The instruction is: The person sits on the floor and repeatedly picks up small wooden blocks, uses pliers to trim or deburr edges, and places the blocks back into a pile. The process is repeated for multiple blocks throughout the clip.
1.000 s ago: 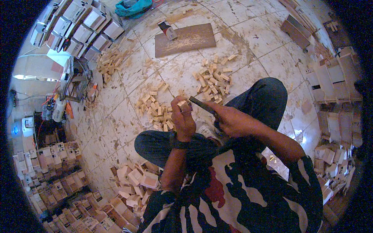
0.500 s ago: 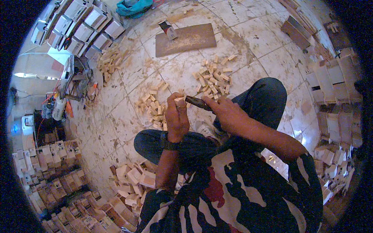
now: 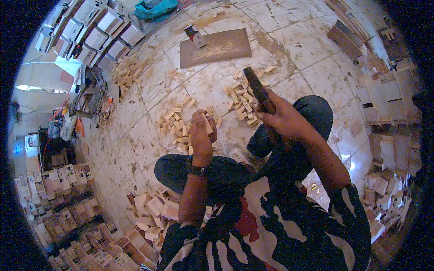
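My left hand (image 3: 203,133), with a dark watch at the wrist, is closed around a small pale wooden block (image 3: 208,125) above my crossed legs. To its right, my right hand (image 3: 285,116) grips a dark bar-shaped tool (image 3: 259,88), tilted with its blunt end up and away from me. Its exact kind is unclear. Tool and block are apart. Beyond my left hand lies a pile of small wooden blocks (image 3: 177,124) on the floor. A second pile of blocks (image 3: 239,97) lies partly hidden behind the tool.
Farther off, a brown board (image 3: 226,47) strewn with shavings bears a dark-and-white can (image 3: 195,37). Larger wooden pieces (image 3: 156,207) are heaped by my left side. Stacked wooden parts line the left and right, and a cluttered stand with cables (image 3: 81,97) is at left.
My right hand has swung the tool away from the block, to the right, and turned its end upward. My left hand has dipped slightly and turned, still holding the block.
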A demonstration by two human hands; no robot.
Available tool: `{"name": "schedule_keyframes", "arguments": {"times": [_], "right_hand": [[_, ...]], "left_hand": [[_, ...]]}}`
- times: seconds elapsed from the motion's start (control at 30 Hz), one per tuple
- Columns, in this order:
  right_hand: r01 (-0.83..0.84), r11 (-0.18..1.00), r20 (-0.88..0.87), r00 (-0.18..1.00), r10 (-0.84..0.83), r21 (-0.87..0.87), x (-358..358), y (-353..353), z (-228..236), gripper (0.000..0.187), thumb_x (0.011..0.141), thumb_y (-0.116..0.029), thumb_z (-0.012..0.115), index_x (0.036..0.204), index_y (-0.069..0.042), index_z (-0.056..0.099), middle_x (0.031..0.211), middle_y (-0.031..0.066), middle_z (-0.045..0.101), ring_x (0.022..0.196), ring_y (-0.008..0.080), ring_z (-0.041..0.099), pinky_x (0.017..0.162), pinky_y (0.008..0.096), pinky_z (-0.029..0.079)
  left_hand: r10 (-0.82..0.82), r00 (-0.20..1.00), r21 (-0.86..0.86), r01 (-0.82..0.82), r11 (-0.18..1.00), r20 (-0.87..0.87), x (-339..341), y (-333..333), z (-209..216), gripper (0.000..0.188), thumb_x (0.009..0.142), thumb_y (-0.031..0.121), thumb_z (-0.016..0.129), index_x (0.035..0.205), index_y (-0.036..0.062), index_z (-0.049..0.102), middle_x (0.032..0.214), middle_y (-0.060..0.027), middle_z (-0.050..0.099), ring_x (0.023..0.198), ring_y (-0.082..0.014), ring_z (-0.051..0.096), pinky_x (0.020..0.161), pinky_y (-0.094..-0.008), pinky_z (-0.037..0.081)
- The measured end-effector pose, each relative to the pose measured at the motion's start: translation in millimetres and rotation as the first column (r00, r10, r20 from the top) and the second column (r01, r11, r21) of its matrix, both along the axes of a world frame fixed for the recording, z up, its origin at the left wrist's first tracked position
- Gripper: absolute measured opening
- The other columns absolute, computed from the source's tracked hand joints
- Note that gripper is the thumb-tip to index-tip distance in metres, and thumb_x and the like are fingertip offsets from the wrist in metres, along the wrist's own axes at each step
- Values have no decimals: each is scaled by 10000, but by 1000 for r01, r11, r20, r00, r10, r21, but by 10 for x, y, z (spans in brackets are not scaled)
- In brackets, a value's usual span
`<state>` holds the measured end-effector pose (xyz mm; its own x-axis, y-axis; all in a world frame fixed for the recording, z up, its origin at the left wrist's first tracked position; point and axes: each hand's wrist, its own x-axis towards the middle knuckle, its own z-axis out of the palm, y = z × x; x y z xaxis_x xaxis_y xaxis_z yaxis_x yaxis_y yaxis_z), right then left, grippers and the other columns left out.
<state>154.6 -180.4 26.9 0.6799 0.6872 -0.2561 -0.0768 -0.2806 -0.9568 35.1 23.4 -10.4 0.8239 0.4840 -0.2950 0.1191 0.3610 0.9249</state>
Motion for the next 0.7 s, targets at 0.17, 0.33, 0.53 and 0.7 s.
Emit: {"name": "schedule_keyframes", "arguments": {"times": [0.17,0.33,0.53,0.7], "right_hand": [[101,995,-90,991,-102,-16,96,-18,-53,552,824,-72,597,1313,-38,343,904,69,557,707,126,540,593,280,472],[202,977,-234,955,-182,65,142,-40,-141,440,834,-73,586,1226,-32,392,890,65,552,714,143,568,613,296,495],[428,895,-202,894,-399,128,198,-41,-186,328,859,-60,562,1150,-47,413,904,69,559,825,184,597,656,322,517],[496,855,-244,857,-454,150,188,-40,-159,329,857,-48,558,1151,-50,408,955,85,560,894,199,598,696,348,532]], "left_hand": [[19,999,-335,-33,942,-44,57,40,-200,301,959,343,415,1123,97,473,697,-4,513,454,-69,372,387,-199,254],[-77,989,-484,8,875,-124,200,109,-697,344,954,347,407,1184,98,464,782,-29,568,561,-109,483,426,-208,318],[-245,955,-306,186,934,-168,927,-158,-1214,401,974,367,357,1174,45,486,1070,-98,612,891,-172,591,604,-267,475],[-279,959,-179,268,947,-41,1702,-245,-1214,435,972,395,329,1150,43,513,1094,-109,610,905,-197,604,725,-309,503]]}}
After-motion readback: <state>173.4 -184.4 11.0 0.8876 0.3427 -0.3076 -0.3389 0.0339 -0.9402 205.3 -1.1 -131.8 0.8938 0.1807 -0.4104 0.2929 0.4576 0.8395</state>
